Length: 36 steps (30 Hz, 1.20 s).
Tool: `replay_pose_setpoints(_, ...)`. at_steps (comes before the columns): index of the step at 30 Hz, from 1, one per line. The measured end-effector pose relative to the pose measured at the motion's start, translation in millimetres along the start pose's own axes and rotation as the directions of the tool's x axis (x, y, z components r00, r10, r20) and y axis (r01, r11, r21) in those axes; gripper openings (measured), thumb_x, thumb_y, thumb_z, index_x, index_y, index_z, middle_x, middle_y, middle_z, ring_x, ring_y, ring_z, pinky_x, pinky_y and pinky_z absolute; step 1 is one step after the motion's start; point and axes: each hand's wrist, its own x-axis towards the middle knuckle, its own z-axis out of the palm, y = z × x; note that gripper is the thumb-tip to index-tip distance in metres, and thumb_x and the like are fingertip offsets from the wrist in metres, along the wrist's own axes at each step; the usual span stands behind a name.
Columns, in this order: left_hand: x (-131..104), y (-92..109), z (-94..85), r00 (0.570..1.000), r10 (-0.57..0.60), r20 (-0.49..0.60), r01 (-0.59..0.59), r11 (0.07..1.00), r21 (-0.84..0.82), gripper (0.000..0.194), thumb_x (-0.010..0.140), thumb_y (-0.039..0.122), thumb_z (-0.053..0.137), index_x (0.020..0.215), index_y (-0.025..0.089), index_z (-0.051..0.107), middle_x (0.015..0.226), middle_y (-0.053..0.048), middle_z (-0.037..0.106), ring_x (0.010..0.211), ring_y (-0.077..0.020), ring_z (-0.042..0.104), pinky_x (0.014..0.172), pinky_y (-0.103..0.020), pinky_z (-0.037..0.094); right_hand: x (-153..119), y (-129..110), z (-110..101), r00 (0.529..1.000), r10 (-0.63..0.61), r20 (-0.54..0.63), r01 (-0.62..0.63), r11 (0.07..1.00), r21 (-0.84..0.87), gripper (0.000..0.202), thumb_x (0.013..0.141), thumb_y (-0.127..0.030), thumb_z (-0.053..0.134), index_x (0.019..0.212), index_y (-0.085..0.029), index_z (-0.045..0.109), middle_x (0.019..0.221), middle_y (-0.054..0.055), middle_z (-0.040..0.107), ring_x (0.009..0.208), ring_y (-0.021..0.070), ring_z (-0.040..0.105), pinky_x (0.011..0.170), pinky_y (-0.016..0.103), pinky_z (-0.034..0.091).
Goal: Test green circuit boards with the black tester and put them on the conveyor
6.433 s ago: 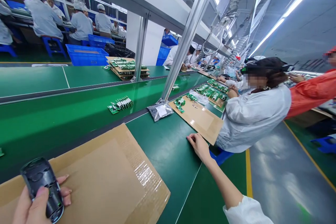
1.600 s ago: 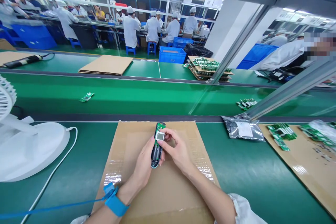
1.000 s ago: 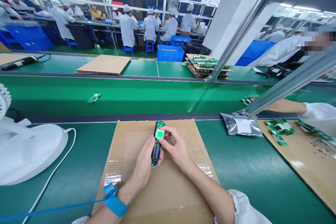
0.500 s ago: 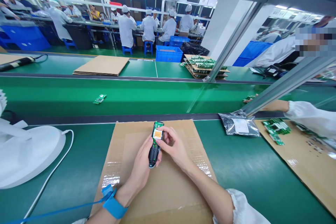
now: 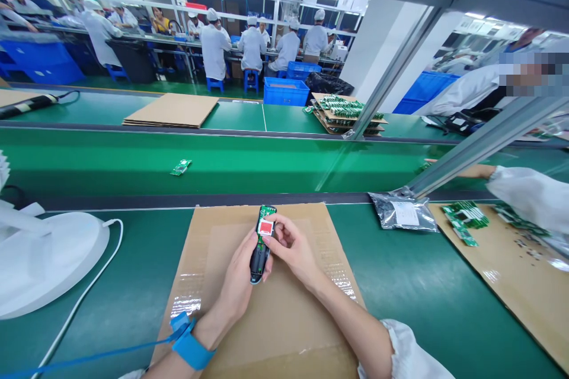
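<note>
An opened handheld electronic device [image 5: 261, 260], with a black casing and a bare green circuit board, is held tilted slightly in front of me. Its small screen [image 5: 265, 227] is lit red. My left hand [image 5: 239, 269] is wrapped round the casing from the left and below, fingertips showing on the far side. From the right, my right hand [image 5: 293, 246] grips the device with bent fingers: the thumb lies near the screen's lower edge, the index finger at its upper right. A blue wrist strap [image 5: 194, 348] circles my left wrist. Under both hands lies a cardboard sheet [image 5: 284, 320].
Ahead runs a green conveyor belt [image 5: 249, 163] carrying a circuit board [image 5: 181, 167]. A silver bag [image 5: 402, 212] lies to the right, beside cardboard with boards [image 5: 464, 216]. A co-worker's sleeve [image 5: 528, 195] reaches in there. A white lamp base [image 5: 75, 260] stands left; a metal post [image 5: 480, 136] slants at right.
The device's screen has turned from orange to red. The circuit board on the belt has moved right. The co-worker's hand at the right has shifted a little; my hands keep their hold.
</note>
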Motion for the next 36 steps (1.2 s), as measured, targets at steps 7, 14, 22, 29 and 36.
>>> replay_pose_setpoints(7,0,-2,-1.4,1.000,-0.005,-0.003,0.005,1.000,0.011,0.039,0.092,0.052,0.042,0.099,0.017,0.058,0.057,0.001,0.052,0.050,-0.0112,0.041,0.047,-0.022,0.034,-1,-1,0,1.000,0.002,0.004,-0.002,1.000,-0.006,0.033,0.083,-0.038,0.067,0.113,-0.027,0.060,0.070,-0.005,0.032,0.062,0.0122,0.034,0.059,0.024,0.031)
replay_pose_setpoints(14,0,-2,-1.0,0.999,0.025,0.023,-0.026,0.999,0.039,0.044,0.093,0.051,0.040,0.113,0.017,0.059,0.058,0.001,0.052,0.051,-0.0115,0.039,0.048,-0.023,0.034,0,0,0,1.000,-0.023,-0.012,0.022,0.999,-0.030,0.033,0.083,-0.038,0.067,0.113,-0.026,0.060,0.070,-0.005,0.032,0.062,0.0120,0.035,0.058,0.024,0.032)
replay_pose_setpoints(22,2,-10,-3.6,0.998,0.065,0.012,-0.066,0.971,0.229,0.054,0.091,0.053,0.045,0.136,0.023,0.050,0.072,-0.001,0.055,0.065,-0.0144,0.047,0.058,-0.024,0.039,-6,-7,1,0.995,0.005,-0.099,-0.019,0.990,-0.139,0.029,0.088,-0.043,0.059,0.106,-0.025,0.044,0.066,-0.006,0.045,0.053,0.0117,0.046,0.052,0.024,0.035)
replay_pose_setpoints(29,4,-9,-5.0,0.989,0.109,-0.098,-0.091,0.982,0.166,0.057,0.091,0.053,0.044,0.141,0.024,0.043,0.093,-0.005,0.062,0.068,-0.0142,0.050,0.060,-0.026,0.042,-8,-9,3,0.951,-0.103,-0.292,-0.049,0.881,-0.471,0.022,0.090,-0.043,0.051,0.099,-0.024,0.044,0.061,-0.006,0.044,0.052,0.0138,0.047,0.052,0.025,0.032)
replay_pose_setpoints(36,5,-5,-7.6,0.958,0.141,-0.250,-0.133,0.990,0.051,0.053,0.090,0.051,0.046,0.135,0.024,0.046,0.099,-0.006,0.066,0.069,-0.0140,0.056,0.062,-0.026,0.045,-6,0,3,0.986,-0.041,-0.163,-0.113,0.559,-0.822,0.011,0.088,-0.034,0.056,0.089,-0.023,0.054,0.075,0.001,0.065,0.064,0.0179,0.059,0.052,0.024,0.024)
